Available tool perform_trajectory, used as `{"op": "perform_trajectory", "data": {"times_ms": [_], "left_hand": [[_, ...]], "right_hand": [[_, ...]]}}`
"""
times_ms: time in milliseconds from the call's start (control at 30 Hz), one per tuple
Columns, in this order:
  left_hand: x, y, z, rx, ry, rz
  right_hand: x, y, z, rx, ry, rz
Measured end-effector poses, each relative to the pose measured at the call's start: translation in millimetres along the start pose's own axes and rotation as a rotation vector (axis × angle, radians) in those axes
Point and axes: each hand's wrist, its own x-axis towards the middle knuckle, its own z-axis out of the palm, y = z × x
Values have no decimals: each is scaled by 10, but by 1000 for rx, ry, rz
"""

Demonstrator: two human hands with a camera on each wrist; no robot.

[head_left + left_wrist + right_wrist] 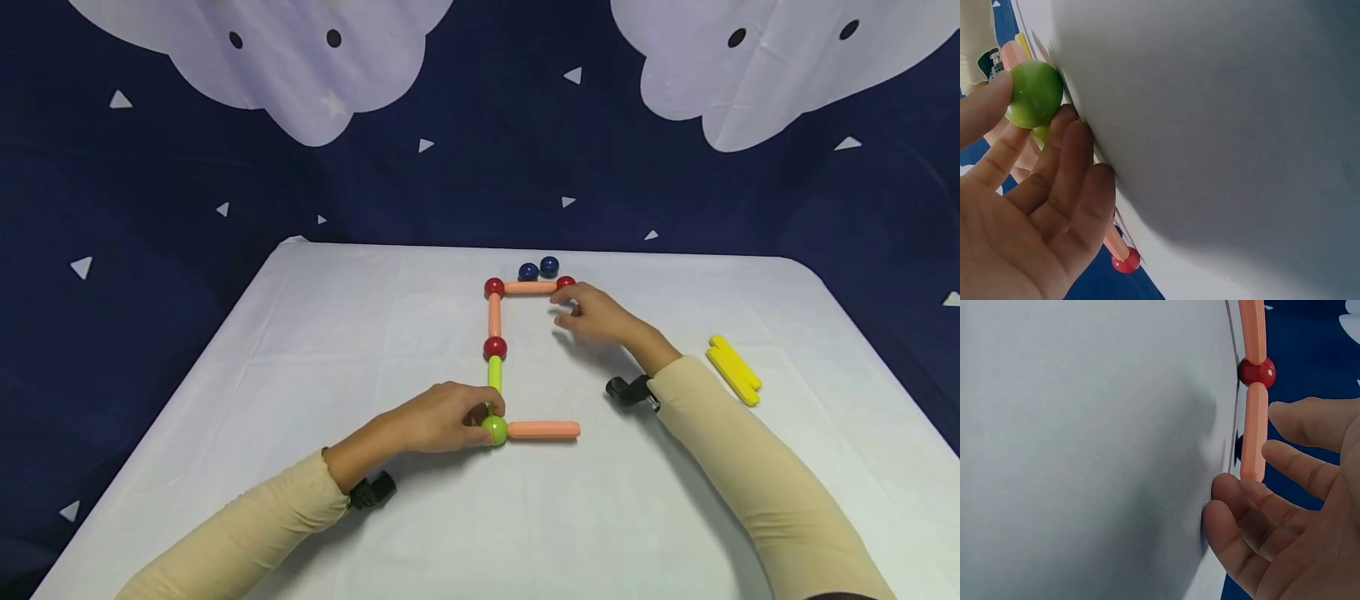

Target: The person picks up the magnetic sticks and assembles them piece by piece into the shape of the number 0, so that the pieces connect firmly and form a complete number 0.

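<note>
A chain of sticks and balls lies on the table. My left hand (450, 417) pinches a green ball (1036, 94) at its near corner between thumb and fingers. From that ball an orange stick (543, 430) extends right, and a lime-green stick (495, 371) runs away to a red ball (495, 347). Beyond it, another orange stick (494, 317) leads to a red corner ball (1257, 374). A further orange stick (1255, 431) goes right to a red end ball (566, 282). My right hand (596, 314) has its fingertips right at this end ball, thumb apart; the fingers hide the ball in the right wrist view.
Two dark blue balls (538, 269) sit just behind the far orange stick. Two yellow sticks (733, 371) lie side by side at the right, beyond my right forearm. White cloth covers the table (337, 333), with a dark blue patterned backdrop (495, 183) behind its far edge.
</note>
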Motion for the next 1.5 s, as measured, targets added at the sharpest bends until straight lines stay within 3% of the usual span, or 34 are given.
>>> {"op": "perform_trajectory", "data": {"times_ms": [233, 500, 633, 800, 1067, 1500], "left_hand": [[2, 17, -2, 14, 0, -3], [-16, 20, -1, 12, -16, -5], [-13, 16, -4, 1, -25, -13], [-9, 9, -5, -11, -28, -12], [-7, 13, -13, -13, -23, -5], [-11, 13, -5, 0, -16, -15]], "right_hand": [[66, 38, -52, -2, 1, 56], [265, 99, -151, -7, 183, 106], [404, 102, -223, -14, 225, 148], [551, 98, -257, -2, 187, 210], [700, 136, -207, -50, 67, 235], [683, 266, -182, 80, 109, 355]]}}
